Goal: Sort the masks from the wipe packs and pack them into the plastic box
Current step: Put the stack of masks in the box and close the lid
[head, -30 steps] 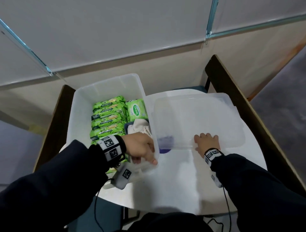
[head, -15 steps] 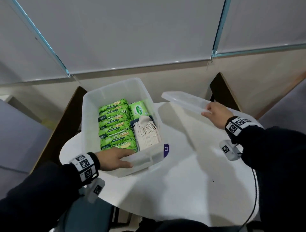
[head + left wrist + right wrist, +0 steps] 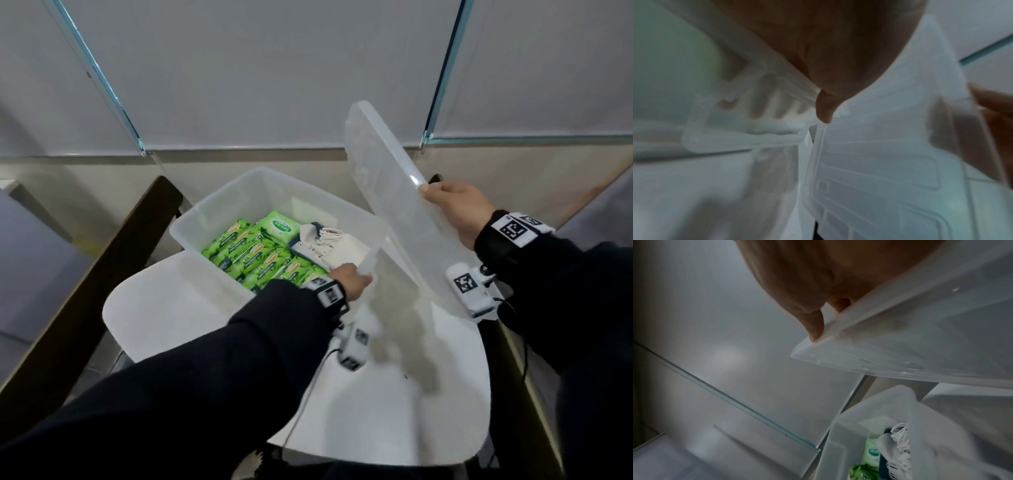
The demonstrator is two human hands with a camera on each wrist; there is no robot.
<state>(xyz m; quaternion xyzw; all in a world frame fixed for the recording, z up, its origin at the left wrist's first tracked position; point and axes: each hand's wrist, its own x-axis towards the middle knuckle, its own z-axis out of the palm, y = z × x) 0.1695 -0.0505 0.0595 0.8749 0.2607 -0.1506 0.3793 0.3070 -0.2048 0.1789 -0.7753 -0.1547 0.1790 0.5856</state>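
Observation:
A clear plastic box point(image 3: 219, 212) stands open on the white table point(image 3: 191, 318). Inside it, several green wipe packs point(image 3: 253, 253) fill the left side and a stack of white masks point(image 3: 329, 246) lies on the right. Both hands hold the clear lid point(image 3: 404, 219) tilted steeply above the box's right side. My right hand point(image 3: 452, 205) grips the lid's right edge with the thumb on top. My left hand point(image 3: 352, 279) grips its lower left edge. In the right wrist view the lid point(image 3: 920, 340) hangs over the box point(image 3: 849, 434), and the masks point(image 3: 898, 443) show.
Dark wooden chair frames point(image 3: 102, 260) flank the table on the left and right. A pale wall with glass-edged panels point(image 3: 239, 85) rises behind. The table's near right part point(image 3: 411, 411) is bare.
The right hand has raised the lid off the table and tipped it up over the box. The left hand has left the box's front rim and taken the lid's lower edge.

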